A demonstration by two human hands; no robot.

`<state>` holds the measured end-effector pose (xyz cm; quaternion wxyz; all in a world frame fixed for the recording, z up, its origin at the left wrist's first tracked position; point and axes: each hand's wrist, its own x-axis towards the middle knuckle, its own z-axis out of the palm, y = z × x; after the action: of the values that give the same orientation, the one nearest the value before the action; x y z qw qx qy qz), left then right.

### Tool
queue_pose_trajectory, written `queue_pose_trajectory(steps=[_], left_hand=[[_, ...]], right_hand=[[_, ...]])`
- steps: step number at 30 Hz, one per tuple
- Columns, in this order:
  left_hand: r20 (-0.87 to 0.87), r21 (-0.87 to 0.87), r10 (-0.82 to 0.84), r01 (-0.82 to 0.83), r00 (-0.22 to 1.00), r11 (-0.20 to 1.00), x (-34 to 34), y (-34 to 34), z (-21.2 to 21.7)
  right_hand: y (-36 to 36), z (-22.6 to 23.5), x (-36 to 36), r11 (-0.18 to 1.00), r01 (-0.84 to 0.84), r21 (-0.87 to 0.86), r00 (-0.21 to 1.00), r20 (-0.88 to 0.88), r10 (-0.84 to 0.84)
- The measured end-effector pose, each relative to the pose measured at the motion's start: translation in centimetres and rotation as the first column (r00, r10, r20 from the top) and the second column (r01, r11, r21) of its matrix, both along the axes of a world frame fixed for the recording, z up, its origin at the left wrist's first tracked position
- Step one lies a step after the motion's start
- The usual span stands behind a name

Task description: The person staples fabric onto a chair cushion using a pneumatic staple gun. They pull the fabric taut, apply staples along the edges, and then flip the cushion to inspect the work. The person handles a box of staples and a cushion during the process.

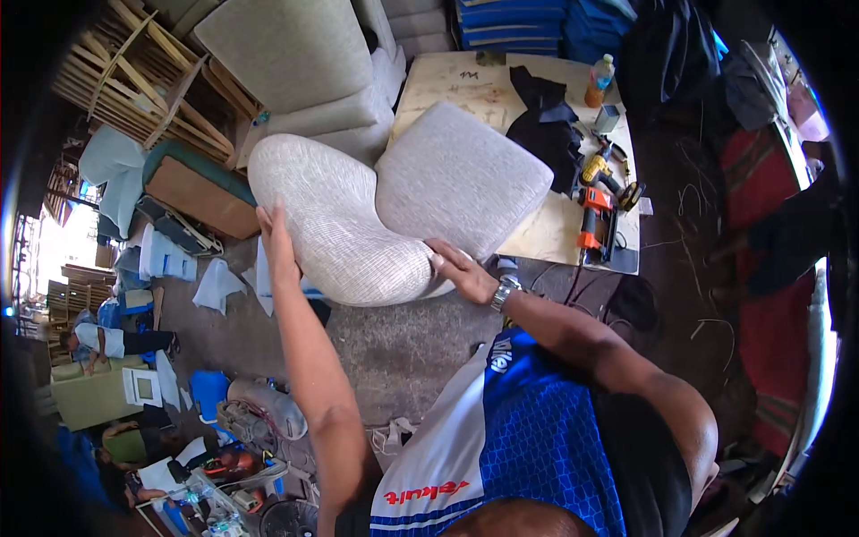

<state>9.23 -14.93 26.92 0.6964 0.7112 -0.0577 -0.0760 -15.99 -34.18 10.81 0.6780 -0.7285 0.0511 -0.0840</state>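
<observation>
A curved, padded chair back (344,237) in pale grey woven fabric is tilted between my two hands at the near side of the table. My left hand (279,237) presses along its left side, with the thumb and part of the fingers showing. At its lower right end, my right hand (465,276) grips the edge; the fingertips are partly hidden. Right behind it, a grey padded seat cushion (465,174) lies on the wooden table (438,80). The curved piece overlaps the cushion's left side in this view.
On the table's right are an orange nail gun (594,222), a yellow-black drill (598,170), black fabric (541,112) and a bottle (599,80). A large grey sofa piece (291,54) and wooden frames (148,85) stand at left. Other people (116,340) are far left.
</observation>
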Motion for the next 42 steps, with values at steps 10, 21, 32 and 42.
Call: queue_pose_trajectory(steps=[10, 21, 32, 42], left_hand=[[0.294, 0.867, -0.2, -0.173, 0.935, 0.468, -2.2, -2.4, 2.4], [0.292, 0.9, -0.063, -0.251, 0.954, 0.355, -4.7, -5.2, 4.4], [0.218, 0.918, 0.041, -0.219, 0.975, 0.332, -3.8, -7.0, 4.5], [0.165, 0.986, -0.01, -0.165, 0.986, -0.001, -3.2, -6.1, 4.2]], right_hand=[[-9.6, -9.0, 6.7, 0.653, -0.143, -0.744, 0.909, -0.359, -0.21], [-4.1, -16.4, 18.8, 0.334, -0.612, -0.716, 0.741, -0.373, 0.558], [-16.5, -18.7, 30.0, 0.431, -0.37, -0.823, 0.925, -0.285, 0.252], [-30.8, -17.1, 23.8, 0.591, 0.088, -0.802, 0.839, -0.26, -0.477]])
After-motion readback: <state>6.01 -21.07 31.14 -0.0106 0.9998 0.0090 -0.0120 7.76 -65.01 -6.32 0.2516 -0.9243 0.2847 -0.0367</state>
